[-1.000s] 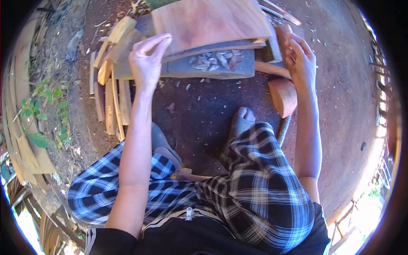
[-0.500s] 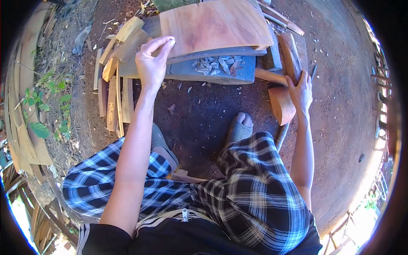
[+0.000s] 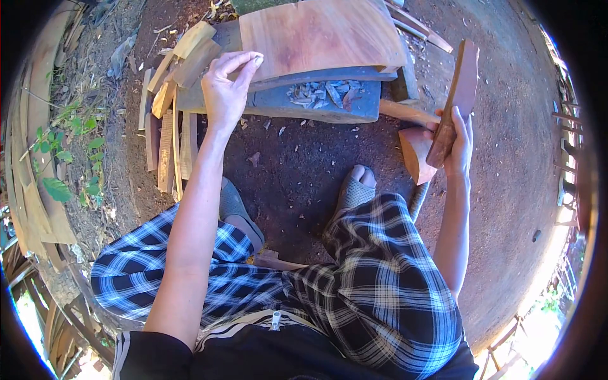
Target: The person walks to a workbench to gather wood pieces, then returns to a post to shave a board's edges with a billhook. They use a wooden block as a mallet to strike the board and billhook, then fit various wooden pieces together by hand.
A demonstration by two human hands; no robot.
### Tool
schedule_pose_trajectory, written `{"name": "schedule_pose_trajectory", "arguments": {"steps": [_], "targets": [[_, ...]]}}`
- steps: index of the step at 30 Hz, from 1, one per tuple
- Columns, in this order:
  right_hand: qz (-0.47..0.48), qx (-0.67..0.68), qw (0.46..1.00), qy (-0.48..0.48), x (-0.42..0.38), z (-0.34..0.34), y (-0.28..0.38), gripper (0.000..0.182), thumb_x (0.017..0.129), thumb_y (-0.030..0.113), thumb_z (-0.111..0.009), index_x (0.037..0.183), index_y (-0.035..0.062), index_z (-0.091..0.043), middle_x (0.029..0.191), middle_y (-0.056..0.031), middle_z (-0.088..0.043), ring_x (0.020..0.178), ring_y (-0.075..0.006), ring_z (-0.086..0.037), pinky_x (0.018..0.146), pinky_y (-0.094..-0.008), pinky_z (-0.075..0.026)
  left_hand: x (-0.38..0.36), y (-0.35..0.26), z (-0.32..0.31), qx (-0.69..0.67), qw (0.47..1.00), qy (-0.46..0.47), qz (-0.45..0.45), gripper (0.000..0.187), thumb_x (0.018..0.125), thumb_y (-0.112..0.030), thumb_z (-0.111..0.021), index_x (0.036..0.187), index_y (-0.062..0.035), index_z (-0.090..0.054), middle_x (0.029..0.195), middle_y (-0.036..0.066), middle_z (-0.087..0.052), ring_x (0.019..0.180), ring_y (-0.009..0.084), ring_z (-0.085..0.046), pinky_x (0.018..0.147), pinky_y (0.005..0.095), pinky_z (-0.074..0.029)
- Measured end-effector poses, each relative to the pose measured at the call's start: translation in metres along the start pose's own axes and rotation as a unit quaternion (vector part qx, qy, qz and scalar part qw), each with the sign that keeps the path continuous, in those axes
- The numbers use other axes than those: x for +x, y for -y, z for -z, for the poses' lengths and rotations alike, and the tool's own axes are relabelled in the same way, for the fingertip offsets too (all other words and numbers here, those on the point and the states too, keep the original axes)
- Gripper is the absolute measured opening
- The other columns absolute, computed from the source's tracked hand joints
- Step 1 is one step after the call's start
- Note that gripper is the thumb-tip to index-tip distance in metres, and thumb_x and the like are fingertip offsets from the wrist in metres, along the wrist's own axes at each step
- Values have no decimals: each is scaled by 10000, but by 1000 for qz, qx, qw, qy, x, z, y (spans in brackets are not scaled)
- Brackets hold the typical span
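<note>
My right hand (image 3: 460, 140) is wrapped round the lower part of a long reddish-brown piece of wood (image 3: 465, 79), held up tilted on the right side. My left hand (image 3: 229, 82) hovers at the near left corner of a broad curved wooden board (image 3: 323, 38), thumb and forefinger pinched together. A small pale spot shows at those fingertips, too small to name. The board lies across a dark block (image 3: 272, 107), with several wood shavings (image 3: 323, 95) along the block's near side.
Several wood offcuts (image 3: 190, 54) are piled left of the block. A wedge-shaped wooden piece (image 3: 416, 154) and a dark rod (image 3: 418, 199) lie near my right knee. My sandalled feet (image 3: 359, 192) rest on the dirt. Plants (image 3: 60, 190) and planks (image 3: 41, 126) line the left.
My right hand has lifted the reddish-brown piece of wood from beside the block, tilting it up and to the right. My left hand stays pinched at nearly the same spot.
</note>
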State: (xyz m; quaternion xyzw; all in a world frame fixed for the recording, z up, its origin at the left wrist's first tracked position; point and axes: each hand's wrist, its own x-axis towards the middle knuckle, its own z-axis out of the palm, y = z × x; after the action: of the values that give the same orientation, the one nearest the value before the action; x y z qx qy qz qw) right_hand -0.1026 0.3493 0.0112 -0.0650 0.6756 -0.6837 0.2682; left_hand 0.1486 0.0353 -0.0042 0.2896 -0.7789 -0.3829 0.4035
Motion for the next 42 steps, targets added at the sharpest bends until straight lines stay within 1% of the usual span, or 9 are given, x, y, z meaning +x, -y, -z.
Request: {"name": "schedule_pose_trajectory", "arguments": {"steps": [9,14,19,21,30,34,35,39,42], "targets": [[6,-19,991,130,-19,-37,14,328,977,332,-552,1133,52,-483,873,-96,-593,640,-147,-635,510,-281,-546,2,-10,-1,116,988,-9,-104,120,797,-88,-760,916,-73,-761,906,44,-731,839,182,-650,773,301,-515],[34,-48,983,176,-39,-70,32,379,913,270,-679,1167,55,-496,890,-84,-610,649,-141,-616,531,-252,-485,0,-11,-3,121,987,-20,-106,109,804,-74,-748,913,-67,-755,895,59,-728,829,194,-656,766,306,-514],[109,-74,990,49,-13,-59,20,419,900,298,-697,1148,30,-492,853,-92,-621,622,-132,-613,509,-257,-490,-3,-10,-5,106,989,-30,-95,108,807,-52,-740,914,-65,-750,884,58,-724,822,191,-653,762,303,-506],[93,-233,966,-68,11,-34,8,490,860,331,-729,1145,10,-493,779,-87,-618,589,-132,-614,495,-261,-495,-5,-13,-4,122,990,-16,-76,134,841,-30,-721,972,-33,-745,957,61,-724,916,164,-646,850,288,-495],[60,-358,931,-49,33,12,-20,466,852,326,-724,1128,8,-525,756,-62,-602,601,-135,-617,491,-280,-466,-11,-15,-12,133,985,-54,-93,134,836,-21,-721,966,-44,-744,933,53,-720,895,173,-639,835,301,-496],[50,-330,942,-40,34,4,-15,440,861,327,-716,1112,20,-525,748,-45,-593,575,-124,-592,478,-265,-456,-10,-14,-14,151,977,-83,-124,130,796,-51,-756,924,-64,-749,891,39,-715,819,185,-623,752,309,-497],[48,-253,966,-26,31,-1,-12,299,909,279,-680,1027,57,-518,733,-24,-553,558,-109,-552,486,-260,-463,-10,-12,-14,143,978,-86,-126,130,788,-53,-761,917,-63,-750,887,38,-710,821,189,-616,753,309,-493],[63,-172,983,4,15,-24,13,324,955,269,-619,1156,55,-482,838,-59,-580,567,-133,-582,465,-257,-478,-14,-11,-16,133,979,-95,-121,122,782,-44,-763,902,-64,-753,864,26,-677,809,179,-594,733,299,-484],[132,-171,974,64,-16,-61,31,540,949,270,-605,1389,55,-376,827,-84,-605,614,-126,-606,480,-266,-485,-14,-12,-18,120,981,-104,-113,120,777,-44,-767,895,-61,-754,867,25,-664,800,178,-586,719,300,-483]]}}
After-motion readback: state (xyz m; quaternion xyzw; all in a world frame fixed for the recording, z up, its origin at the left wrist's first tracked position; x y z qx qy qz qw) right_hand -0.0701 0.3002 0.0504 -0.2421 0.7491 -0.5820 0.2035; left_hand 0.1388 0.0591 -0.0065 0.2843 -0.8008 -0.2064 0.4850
